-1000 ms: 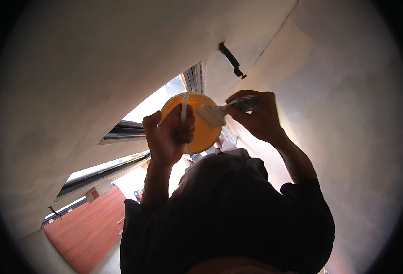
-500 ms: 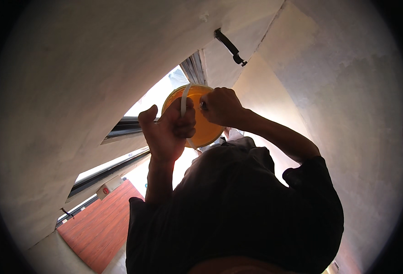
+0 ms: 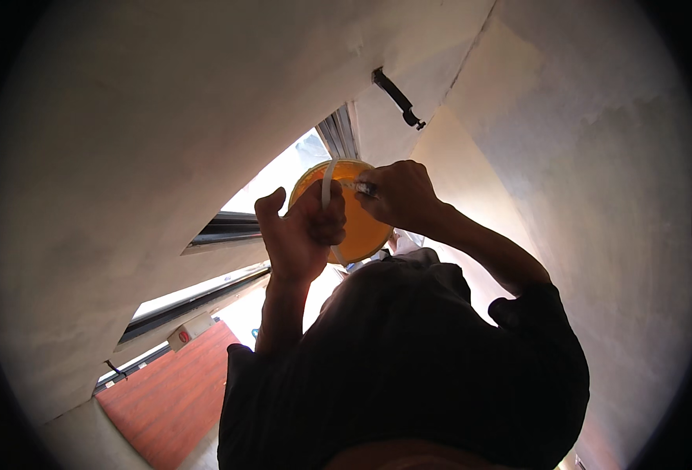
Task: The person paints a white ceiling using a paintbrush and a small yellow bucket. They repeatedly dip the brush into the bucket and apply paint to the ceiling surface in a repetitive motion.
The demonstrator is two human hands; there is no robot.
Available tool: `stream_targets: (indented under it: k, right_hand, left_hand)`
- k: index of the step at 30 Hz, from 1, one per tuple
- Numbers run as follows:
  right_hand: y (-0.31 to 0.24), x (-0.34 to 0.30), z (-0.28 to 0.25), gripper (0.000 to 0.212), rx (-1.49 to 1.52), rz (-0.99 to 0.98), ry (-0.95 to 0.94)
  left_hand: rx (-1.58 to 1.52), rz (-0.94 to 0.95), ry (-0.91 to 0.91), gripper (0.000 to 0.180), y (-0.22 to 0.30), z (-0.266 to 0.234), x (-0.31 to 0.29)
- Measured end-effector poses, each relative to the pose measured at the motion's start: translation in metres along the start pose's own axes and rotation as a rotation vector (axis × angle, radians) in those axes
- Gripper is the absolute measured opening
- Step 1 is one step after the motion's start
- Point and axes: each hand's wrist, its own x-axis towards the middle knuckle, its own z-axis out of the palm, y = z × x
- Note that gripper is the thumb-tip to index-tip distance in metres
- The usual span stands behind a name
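Note:
A round yellow-orange bucket (image 3: 368, 231) hangs in front of my chest, its open top facing up. Its pale strap-like handle (image 3: 328, 184) runs through my left hand (image 3: 303, 235), whose fingers curl round it while the thumb sticks out. Over the right side of the bucket's rim, my right hand (image 3: 401, 194) is closed on a small brush-like tool (image 3: 365, 188). The tool has a dark part at the fingers and a pale, streaky end pointing left over the bucket. Shadow hides the bucket's contents and most of the tool's handle.
A plastered wall with a window (image 3: 283, 168) slopes along the left. A black bracket-like fitting (image 3: 398, 98) juts from the wall ahead. Low on the left are a reddish wood-grain panel (image 3: 169, 392) and a small box (image 3: 191, 331). Another patchy wall (image 3: 596, 196) fills the right.
Both hands and the bucket have shifted slightly right and down in view. More of the tool's pale end now shows beyond my right fingers. Both grips stay closed.

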Motion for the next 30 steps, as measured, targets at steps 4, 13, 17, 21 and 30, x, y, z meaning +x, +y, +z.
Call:
stream_targets:
  k: [4, 13, 17, 21, 30]
  right_hand:
    - [0.002, -0.002, -0.002, 0.025, 0.009, -0.155, 0.172]
    - [0.007, -0.007, 0.01, 0.022, 0.521, 0.1, -0.012]
    - [0.004, -0.009, 0.015, 0.023, 0.753, 0.294, -0.208]
    - [0.001, -0.012, 0.005, 0.021, 0.779, 0.266, -0.177]
    - [0.018, -0.024, 0.02, 0.035, 0.126, -0.303, 0.174]
  left_hand:
    - [0.016, -0.011, -0.003, 0.066, 0.001, 0.001, 0.0]
    - [-0.049, -0.016, -0.064, 0.064, 0.0, -0.007, 0.014]
    - [-0.053, 0.005, -0.068, 0.063, -0.005, -0.01, 0.017]
    - [-0.078, 0.014, -0.028, 0.061, -0.01, -0.013, 0.015]
    - [-0.054, -0.012, -0.009, 0.054, -0.013, -0.008, 0.005]
